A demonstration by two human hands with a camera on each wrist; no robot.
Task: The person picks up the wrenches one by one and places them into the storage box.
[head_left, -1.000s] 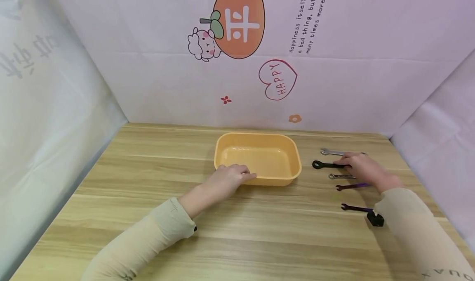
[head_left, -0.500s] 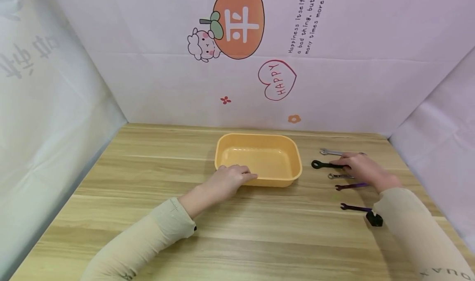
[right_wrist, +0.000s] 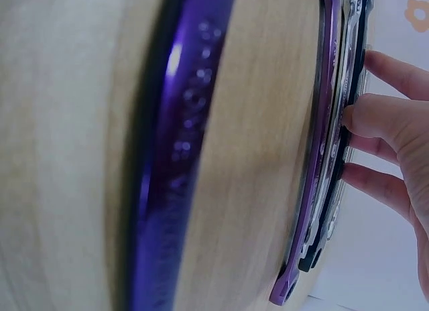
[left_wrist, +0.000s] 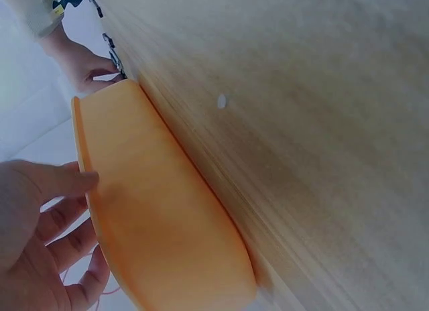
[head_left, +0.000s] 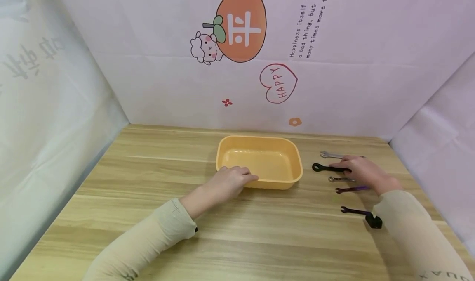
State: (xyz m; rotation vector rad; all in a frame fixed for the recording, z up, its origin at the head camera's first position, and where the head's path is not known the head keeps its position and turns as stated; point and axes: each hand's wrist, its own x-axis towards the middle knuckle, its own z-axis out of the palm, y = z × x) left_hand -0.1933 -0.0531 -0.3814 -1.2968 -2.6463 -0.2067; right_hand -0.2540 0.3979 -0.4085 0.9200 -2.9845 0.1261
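Observation:
My left hand (head_left: pixel 228 184) holds the near rim of a yellow-orange plastic basin (head_left: pixel 259 161). In the left wrist view the thumb lies on the basin's inner side, with the fingers behind its wall. Over at the right, my right hand (head_left: pixel 365 173) pinches a black wrench (head_left: pixel 323 168) that lies on the table. The right wrist view shows the thumb on one side of it and fingertips on the other. A silver wrench (head_left: pixel 331 155) lies just beyond. On the near side are a small silver wrench (head_left: pixel 340 179) and a purple wrench (head_left: pixel 350 189).
Closer to me lies another dark purple wrench (head_left: pixel 354 211), near a small black block (head_left: pixel 373 221) at the right cuff. The wooden table (head_left: pixel 259 239) meets a printed white sheet (head_left: pixel 167 87) at the back, with white sheets on both sides.
The head view has tipped slightly. The right fingers have shifted a little at the black wrench, and more of its shaft shows. The left hand keeps its hold on the basin.

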